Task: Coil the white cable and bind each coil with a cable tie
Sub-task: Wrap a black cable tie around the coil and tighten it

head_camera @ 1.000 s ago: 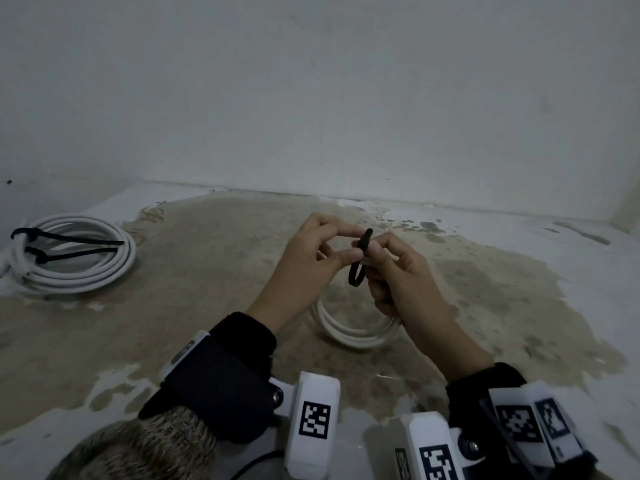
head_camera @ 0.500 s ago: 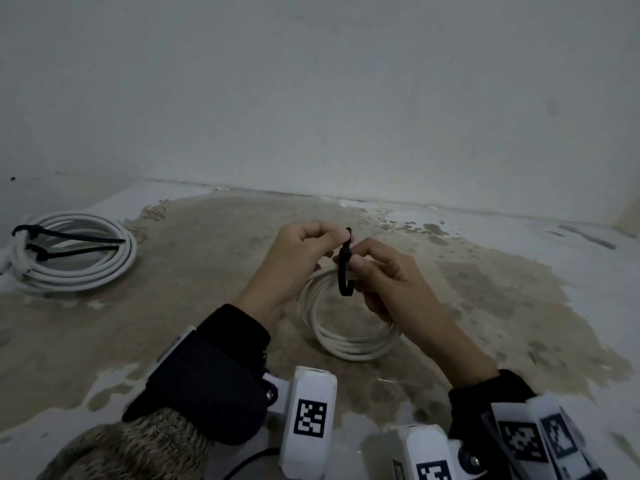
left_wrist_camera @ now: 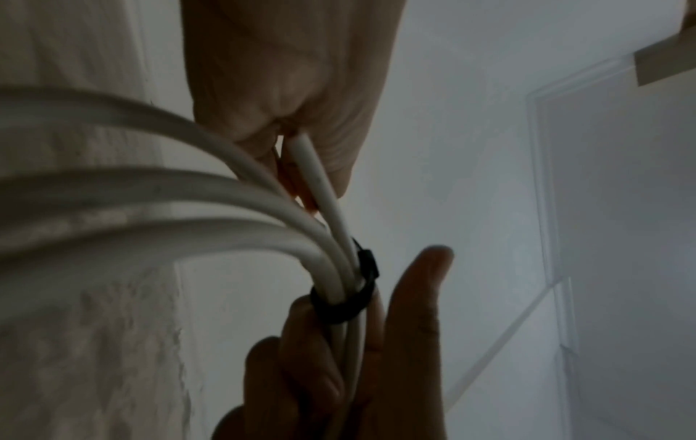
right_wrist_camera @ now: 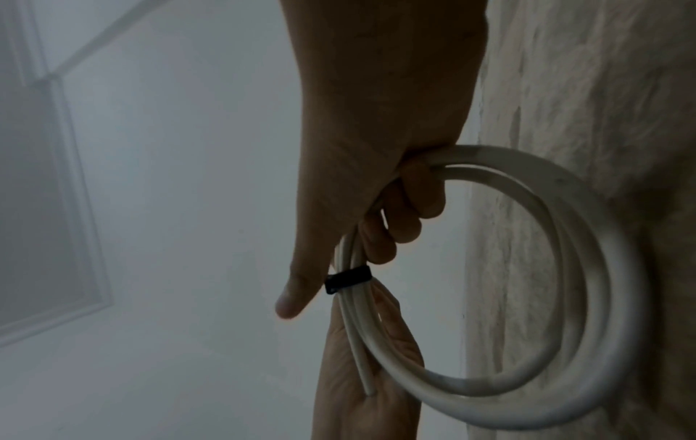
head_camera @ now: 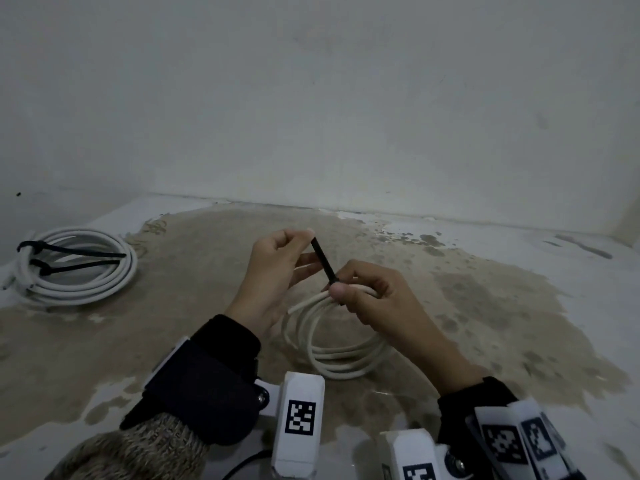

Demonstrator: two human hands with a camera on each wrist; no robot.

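Note:
A small white cable coil [head_camera: 341, 356] hangs in the air over the stained floor, held at its top by my right hand [head_camera: 367, 294], whose fingers curl round the bundled strands. A black cable tie [head_camera: 323, 259] is looped round those strands. Its tail runs up and left into my left hand [head_camera: 284, 261], which pinches the tip. In the left wrist view the tie's loop [left_wrist_camera: 348, 300] sits snug round the cable strands [left_wrist_camera: 327, 268]. The right wrist view shows the tie [right_wrist_camera: 348, 279] just below my right thumb, with the coil [right_wrist_camera: 546, 297] hanging to the right.
A second, larger white coil [head_camera: 76, 268] lies on the floor at far left, bound with two black ties [head_camera: 69, 258]. A plain wall [head_camera: 311, 98] rises behind. The floor [head_camera: 485, 289] is brown-stained with white patches. Wrist mounts with markers sit at the bottom edge.
The tie's loop has been drawn tight round the strands. My left hand has moved up and left with the tail, which now stands out straight. The coil hangs lower.

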